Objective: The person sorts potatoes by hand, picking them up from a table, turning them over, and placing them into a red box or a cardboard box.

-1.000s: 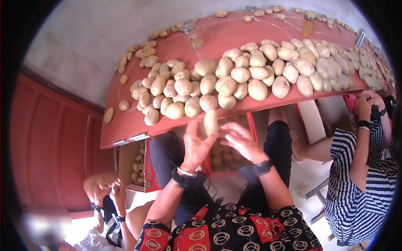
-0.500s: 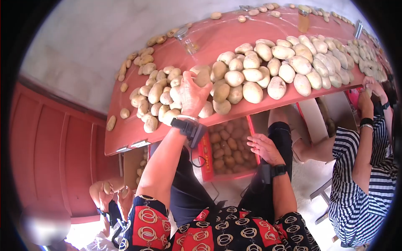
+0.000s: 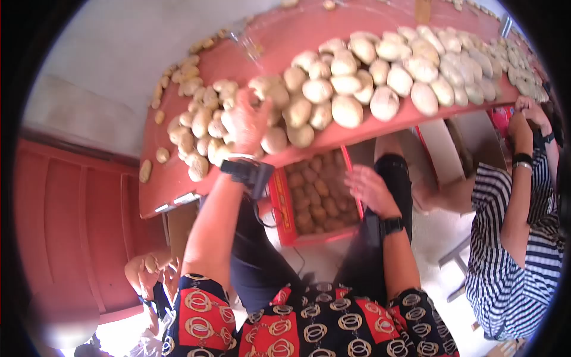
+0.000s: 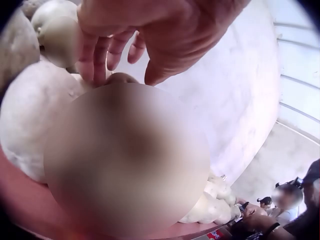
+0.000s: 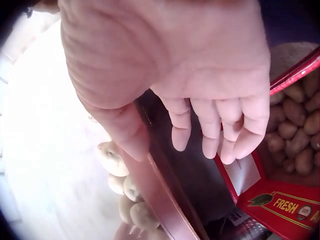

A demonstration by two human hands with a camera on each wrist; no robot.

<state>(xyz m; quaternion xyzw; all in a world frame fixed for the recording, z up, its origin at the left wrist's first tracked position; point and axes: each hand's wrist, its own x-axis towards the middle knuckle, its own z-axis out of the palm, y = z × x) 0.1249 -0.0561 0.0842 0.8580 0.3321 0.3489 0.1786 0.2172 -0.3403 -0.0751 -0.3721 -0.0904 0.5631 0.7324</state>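
Observation:
On the red tabletop point(image 3: 196, 53) lies a heap of pale potatoes point(image 3: 348, 111). My left hand point(image 3: 247, 125) reaches over the left part of this heap, fingers fairly straight and thumb apart. In the left wrist view its fingers point(image 4: 100, 57) point down among the potatoes. A large blurred potato point(image 4: 125, 160) close to the camera hides what lies below the fingertips. My right hand point(image 3: 369, 187) holds nothing; its fingers point(image 5: 210, 125) hang loosely beside a red box point(image 3: 282, 208) of potatoes between the knees.
A glass jar point(image 3: 247, 47) stands behind the heap. Smaller potatoes point(image 3: 187, 71) lie along the table's left side. One person in a striped shirt point(image 3: 499, 250) sits at the right, and another person's hand point(image 3: 143, 273) shows at the lower left. An open carton point(image 3: 440, 152) stands under the table.
First my left hand held a potato near the table edge beside my right hand. It then reached onto the heap and has since shifted slightly left. My right hand drew back over the box.

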